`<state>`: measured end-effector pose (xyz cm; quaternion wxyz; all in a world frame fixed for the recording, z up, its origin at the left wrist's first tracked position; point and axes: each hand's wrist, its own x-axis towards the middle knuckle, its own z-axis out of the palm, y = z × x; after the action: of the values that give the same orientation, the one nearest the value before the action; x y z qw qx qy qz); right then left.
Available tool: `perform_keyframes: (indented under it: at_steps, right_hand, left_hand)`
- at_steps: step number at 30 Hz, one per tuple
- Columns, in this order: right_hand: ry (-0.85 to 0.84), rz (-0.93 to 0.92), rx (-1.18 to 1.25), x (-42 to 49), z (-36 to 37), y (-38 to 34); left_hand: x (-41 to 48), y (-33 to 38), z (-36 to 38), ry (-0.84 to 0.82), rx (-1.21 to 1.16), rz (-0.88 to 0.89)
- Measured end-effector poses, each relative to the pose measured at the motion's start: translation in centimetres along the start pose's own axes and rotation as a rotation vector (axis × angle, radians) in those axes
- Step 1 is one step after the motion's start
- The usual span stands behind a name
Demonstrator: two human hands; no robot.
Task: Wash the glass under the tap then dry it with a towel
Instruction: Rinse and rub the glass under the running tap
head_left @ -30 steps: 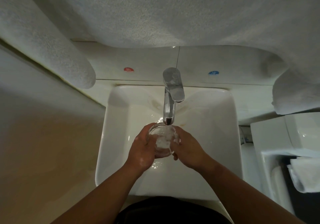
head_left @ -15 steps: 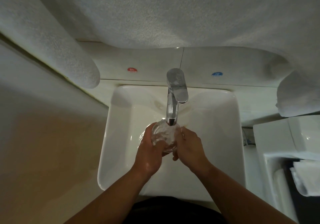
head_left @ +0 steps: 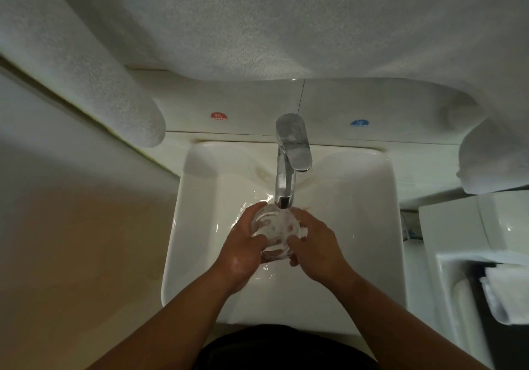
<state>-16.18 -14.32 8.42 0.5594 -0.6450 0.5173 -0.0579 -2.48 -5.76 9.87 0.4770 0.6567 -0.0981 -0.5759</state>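
Note:
A clear glass (head_left: 274,231) sits right under the spout of the chrome tap (head_left: 289,157), above the white sink (head_left: 197,226). Water runs onto it and splashes. My left hand (head_left: 246,248) wraps the glass from the left with the thumb across its front. From the right, my right hand (head_left: 316,248) grips the same glass, fingers pressed on its side. Large white towels (head_left: 286,23) hang overhead across the top of the view.
A rolled white towel end (head_left: 134,117) hangs at the upper left. Red (head_left: 219,116) and blue (head_left: 359,123) stickers mark the tiled wall behind the tap. A folded white cloth (head_left: 503,292) lies at the right, beside a white fixture (head_left: 472,226). A beige wall stands to the left.
Both hands have stayed on the glass under the running water. The glass has tilted and turned between the hands, and their grip has shifted slightly around it.

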Motion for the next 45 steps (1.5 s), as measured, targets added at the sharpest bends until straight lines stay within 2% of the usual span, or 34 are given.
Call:
perform_keyframes:
  at_steps: [2, 6, 11, 13, 18, 21, 26, 31, 37, 42, 45]
  right_hand:
    - [0.0, -0.128, -0.119, 0.1, -0.6, 0.6]
    - [-0.219, -0.261, -0.123, -0.4, -1.6, 0.6]
    - [-0.156, -0.368, -0.194, 0.6, -1.4, 1.3]
    - [-0.143, -0.346, -0.121, 0.9, -1.4, 1.3]
    - [-0.174, -0.191, 0.054, 1.3, -2.0, 1.2]
    - [-0.187, -0.172, 0.063, 1.2, -2.4, 0.8]
    - [-0.082, -0.131, 0.04, 1.2, -2.1, 0.6]
    - [-0.022, 0.012, 0.125, 1.6, -1.4, 0.5]
    - [-0.064, 0.109, 0.162, 1.7, -1.6, -0.2]
    - [-0.055, 0.102, 0.022, 1.8, -1.1, -0.8]
    - [-0.105, 0.093, 0.054, 1.5, -1.1, -0.8]
  left_hand:
    - [0.0, 0.3, -0.2, 0.019, -0.086, -0.036]
    - [0.4, 1.0, -0.8, 0.068, -0.281, -0.133]
    - [0.6, 1.3, -0.7, 0.008, -0.309, -0.195]
    - [0.7, 1.2, -0.8, -0.014, -0.258, -0.16]
    - [0.5, 0.7, -1.7, -0.046, 0.13, 0.043]
    - [0.5, 0.9, -1.5, 0.014, 0.281, 0.11]
    - [0.6, 1.2, -0.6, 0.033, 0.14, 0.031]
    - [0.4, 1.1, 0.0, 0.1, 0.038, -0.056]
    - [0.3, 0.8, -0.2, 0.127, -0.096, -0.1]
    - [0.1, 0.8, -0.4, 0.142, -0.103, -0.053]
    - [0.2, 0.9, -0.9, 0.152, -0.124, -0.045]
